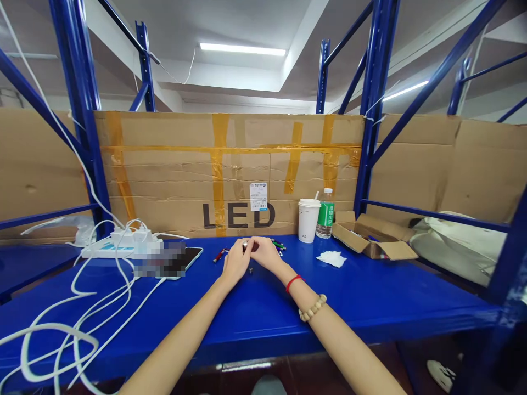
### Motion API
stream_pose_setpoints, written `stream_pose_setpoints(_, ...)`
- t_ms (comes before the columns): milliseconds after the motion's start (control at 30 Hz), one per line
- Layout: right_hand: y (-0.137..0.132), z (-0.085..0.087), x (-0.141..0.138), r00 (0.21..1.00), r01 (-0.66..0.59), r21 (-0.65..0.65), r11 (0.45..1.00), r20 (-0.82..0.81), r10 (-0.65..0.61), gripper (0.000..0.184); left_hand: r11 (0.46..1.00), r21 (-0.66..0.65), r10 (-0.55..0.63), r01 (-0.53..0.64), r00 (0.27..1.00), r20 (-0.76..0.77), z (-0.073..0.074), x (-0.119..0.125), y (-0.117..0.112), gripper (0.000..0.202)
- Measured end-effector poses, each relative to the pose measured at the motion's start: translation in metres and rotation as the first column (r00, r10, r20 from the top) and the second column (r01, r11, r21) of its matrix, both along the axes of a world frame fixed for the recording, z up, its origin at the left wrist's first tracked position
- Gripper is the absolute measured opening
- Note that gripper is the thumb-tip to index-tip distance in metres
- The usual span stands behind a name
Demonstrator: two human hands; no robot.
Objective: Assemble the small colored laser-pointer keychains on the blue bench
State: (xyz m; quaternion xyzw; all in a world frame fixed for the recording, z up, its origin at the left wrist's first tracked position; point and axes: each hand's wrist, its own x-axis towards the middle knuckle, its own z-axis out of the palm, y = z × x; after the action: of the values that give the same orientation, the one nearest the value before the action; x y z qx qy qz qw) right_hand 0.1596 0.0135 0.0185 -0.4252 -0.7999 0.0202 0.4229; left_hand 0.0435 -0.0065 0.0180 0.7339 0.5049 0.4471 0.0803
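Note:
My left hand [236,261] and my right hand [267,253] meet over the middle of the blue table, fingers closed and fingertips together. Something small with a silvery glint shows between them, but the fingers hide most of it and I cannot tell what it is. Just left of my left hand lies a red pen-like piece [219,255]. Green pen-like pieces [278,244] lie behind my right hand, partly covered by it. A tiny dark piece [251,270] rests on the table between my wrists.
White cables [78,323] sprawl across the left side from a power strip [102,248], beside a phone [189,259]. To the right stand a white cup [308,220], a water bottle [325,213], crumpled tissue [331,258] and an opened cardboard box [373,241]. Cardboard [173,181] walls the back.

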Motion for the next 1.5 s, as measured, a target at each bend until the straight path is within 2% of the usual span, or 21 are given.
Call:
stream_pose_setpoints(133,-0.003,0.002,0.01,0.976,0.152,-0.092,0.984,0.17,-0.135,0.013,0.991,0.041,0.135,-0.131,0.984,-0.117,0.01,-0.008,-0.006,0.035)
stream_pose_setpoints(233,-0.004,0.001,0.015,0.944,0.296,-0.126,0.947,0.192,-0.27,0.012,0.977,0.061,0.212,-0.205,0.961,-0.18,0.013,-0.02,-0.008,0.041)
stream_pose_setpoints(333,-0.005,-0.001,0.02,0.882,0.45,-0.15,0.881,0.228,-0.412,0.018,0.969,0.012,0.242,-0.247,0.938,-0.249,0.009,-0.027,-0.008,0.048)
stream_pose_setpoints(433,-0.002,-0.002,0.027,0.779,0.59,-0.097,0.802,0.332,-0.532,0.02,0.959,0.008,0.263,-0.283,0.878,-0.401,0.006,-0.028,-0.006,0.048)
stream_pose_setpoints(533,0.002,-0.003,0.034,0.695,0.68,-0.106,0.726,0.407,-0.592,0.021,0.97,0.035,0.229,-0.241,0.853,-0.469,0.005,-0.03,-0.003,0.046)
stream_pose_setpoints(700,0.004,-0.002,0.036,0.698,0.675,-0.155,0.721,0.45,-0.557,0.017,0.979,0.024,0.188,-0.204,0.845,-0.501,0.003,-0.031,0.0,0.048)
stream_pose_setpoints(867,0.003,-0.001,0.032,0.706,0.673,-0.178,0.718,0.446,-0.551,0.021,0.994,0.013,0.093,-0.104,0.824,-0.559,-0.003,-0.016,-0.003,0.046)
stream_pose_setpoints(1000,0.002,0.0,0.029,0.698,0.684,-0.175,0.708,0.442,-0.564,0.015,0.994,0.004,0.095,-0.11,0.832,-0.547,-0.003,-0.011,-0.005,0.044)
stream_pose_setpoints(1133,-0.003,0.003,0.026,0.706,0.676,-0.21,0.706,0.458,-0.54,0.018,0.995,0.034,0.098,-0.095,0.821,-0.562,-0.002,-0.014,-0.004,0.045)
stream_pose_setpoints(1367,-0.004,0.001,0.023,0.758,0.617,-0.253,0.745,0.446,-0.477,0.02,0.995,0.035,0.102,-0.098,0.83,-0.548,-0.003,-0.015,-0.006,0.045)
stream_pose_setpoints(1500,0.003,-0.005,0.024,0.801,0.557,-0.259,0.789,0.417,-0.429,0.021,0.993,0.01,0.106,-0.121,0.825,-0.554,-0.001,-0.013,-0.007,0.043)
